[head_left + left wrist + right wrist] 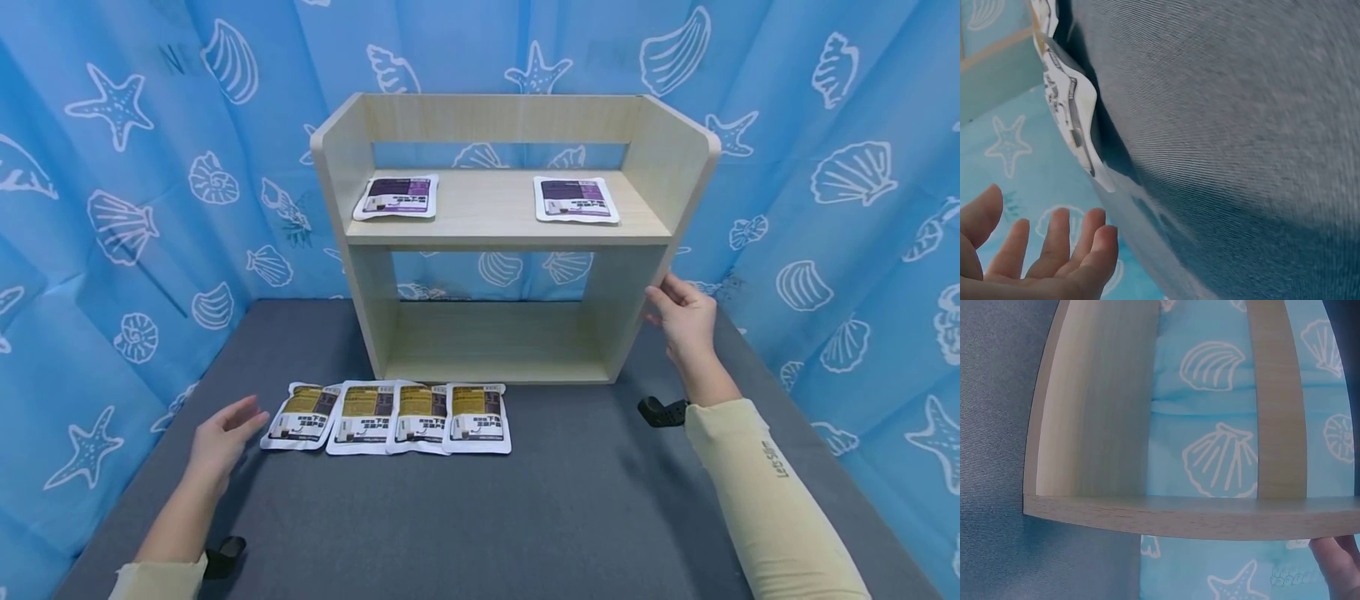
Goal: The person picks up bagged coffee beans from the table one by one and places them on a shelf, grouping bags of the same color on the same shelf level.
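A light wooden shelf unit stands at the back of the grey table. Two purple-labelled pouches lie on its upper board, one at the left and one at the right. Several yellow-labelled pouches lie in a row in front of the shelf. My right hand touches the right side panel of the shelf with relaxed fingers. My left hand hovers open just left of the leftmost yellow pouch, holding nothing.
Blue curtains printed with shells and starfish close in the table on three sides. The lower compartment of the shelf holds nothing. Black wrist straps show at both forearms.
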Motion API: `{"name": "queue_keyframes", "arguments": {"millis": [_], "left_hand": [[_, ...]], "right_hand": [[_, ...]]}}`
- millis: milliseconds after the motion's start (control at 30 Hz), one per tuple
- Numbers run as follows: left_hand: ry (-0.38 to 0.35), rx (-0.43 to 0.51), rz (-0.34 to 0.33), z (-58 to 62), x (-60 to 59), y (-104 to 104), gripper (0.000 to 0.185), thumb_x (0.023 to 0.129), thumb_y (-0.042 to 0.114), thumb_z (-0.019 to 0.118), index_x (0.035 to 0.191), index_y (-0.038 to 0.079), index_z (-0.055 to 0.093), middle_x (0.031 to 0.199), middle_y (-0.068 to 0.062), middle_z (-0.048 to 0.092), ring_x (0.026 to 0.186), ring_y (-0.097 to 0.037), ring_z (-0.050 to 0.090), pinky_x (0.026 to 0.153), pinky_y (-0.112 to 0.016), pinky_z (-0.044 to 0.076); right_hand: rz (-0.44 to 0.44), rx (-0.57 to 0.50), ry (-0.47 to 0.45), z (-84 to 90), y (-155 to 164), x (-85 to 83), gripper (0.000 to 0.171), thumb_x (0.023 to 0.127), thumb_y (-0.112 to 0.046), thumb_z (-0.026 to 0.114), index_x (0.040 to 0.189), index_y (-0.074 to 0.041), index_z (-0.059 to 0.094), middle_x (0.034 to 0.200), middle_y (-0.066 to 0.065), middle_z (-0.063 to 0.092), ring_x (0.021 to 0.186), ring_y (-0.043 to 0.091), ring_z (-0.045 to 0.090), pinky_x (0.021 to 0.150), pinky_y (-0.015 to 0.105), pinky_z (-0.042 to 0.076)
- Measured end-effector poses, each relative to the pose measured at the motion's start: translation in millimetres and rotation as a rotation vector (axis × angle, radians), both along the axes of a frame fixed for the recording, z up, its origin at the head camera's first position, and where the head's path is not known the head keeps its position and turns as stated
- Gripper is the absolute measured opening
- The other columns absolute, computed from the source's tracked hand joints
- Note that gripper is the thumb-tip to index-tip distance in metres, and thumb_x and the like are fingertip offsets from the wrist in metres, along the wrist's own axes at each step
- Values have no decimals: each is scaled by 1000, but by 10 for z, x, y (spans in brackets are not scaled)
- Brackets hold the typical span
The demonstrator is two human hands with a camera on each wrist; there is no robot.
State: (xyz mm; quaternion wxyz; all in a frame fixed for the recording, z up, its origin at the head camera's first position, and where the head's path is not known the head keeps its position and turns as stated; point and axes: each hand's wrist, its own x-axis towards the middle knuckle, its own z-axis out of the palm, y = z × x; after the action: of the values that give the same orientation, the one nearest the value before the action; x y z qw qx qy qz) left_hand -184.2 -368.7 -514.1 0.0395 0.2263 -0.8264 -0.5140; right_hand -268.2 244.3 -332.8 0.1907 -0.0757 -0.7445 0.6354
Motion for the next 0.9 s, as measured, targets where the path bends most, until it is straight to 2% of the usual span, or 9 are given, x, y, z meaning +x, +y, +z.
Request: {"name": "queue_keyframes", "arguments": {"millis": [133, 233, 367, 467, 500, 600, 700, 900], "left_hand": [[-82, 27, -20, 88, 21, 12, 82, 94, 55, 55, 155, 10, 23, 152, -25, 32, 134, -44, 37, 100, -59, 39], [-140, 52, -6, 264, 68, 101, 76, 98, 44, 55, 155, 6, 21, 151, -28, 30, 131, -44, 40, 100, -57, 41], [-189, 107, 8, 547, 172, 257, 73, 100, 30, 56, 153, -1, 17, 151, -34, 23, 132, -46, 38, 102, -56, 39], [-210, 154, -8, 673, 237, 322, 73, 100, 25, 56, 151, -7, 14, 149, -37, 21, 129, -46, 40, 101, -54, 41], [-220, 166, -6, 697, 248, 333, 72, 100, 23, 56, 151, -7, 15, 149, -37, 22, 123, -45, 47, 98, -51, 45], [-242, 197, 0, 720, 256, 336, 69, 100, 20, 55, 150, -9, 17, 147, -37, 26, 93, -29, 64, 84, -39, 55], [-253, 225, 24, 703, 233, 334, 67, 100, 17, 55, 149, -9, 19, 145, -36, 29, 73, -8, 61, 70, -31, 57], [-254, 292, 78, 646, 188, 352, 67, 97, 9, 59, 147, -13, 21, 139, -35, 35, 73, -12, 60, 71, -31, 58]], "right_hand": [[-1, 7, -6, -3, 8, -11, 44, 95, -23, 63, 138, -15, 55, 136, 8, 58, 109, 12, 61, 70, 13, 52], [2, 3, -12, -1, 12, -17, 44, 95, -24, 63, 137, -16, 56, 136, 8, 57, 110, 12, 61, 72, 14, 53], [2, 11, -22, -1, 20, -16, 44, 95, -26, 62, 138, -17, 55, 136, 7, 57, 113, 14, 60, 74, 14, 53], [1, 23, -25, -9, 29, -12, 44, 95, -26, 62, 138, -17, 55, 136, 8, 57, 112, 14, 60, 72, 13, 52], [4, 21, -24, -12, 29, -9, 44, 96, -26, 62, 138, -17, 55, 136, 8, 57, 111, 13, 60, 72, 12, 52], [11, 16, -24, -18, 30, -6, 45, 95, -25, 62, 139, -16, 54, 136, 8, 57, 111, 13, 61, 72, 13, 52], [11, 32, -27, -19, 27, -2, 45, 96, -26, 62, 139, -16, 54, 136, 8, 57, 112, 13, 61, 74, 15, 53], [9, 19, -28, -12, 30, -12, 44, 95, -25, 63, 138, -17, 54, 136, 9, 57, 106, 9, 62, 72, 14, 53]]}}
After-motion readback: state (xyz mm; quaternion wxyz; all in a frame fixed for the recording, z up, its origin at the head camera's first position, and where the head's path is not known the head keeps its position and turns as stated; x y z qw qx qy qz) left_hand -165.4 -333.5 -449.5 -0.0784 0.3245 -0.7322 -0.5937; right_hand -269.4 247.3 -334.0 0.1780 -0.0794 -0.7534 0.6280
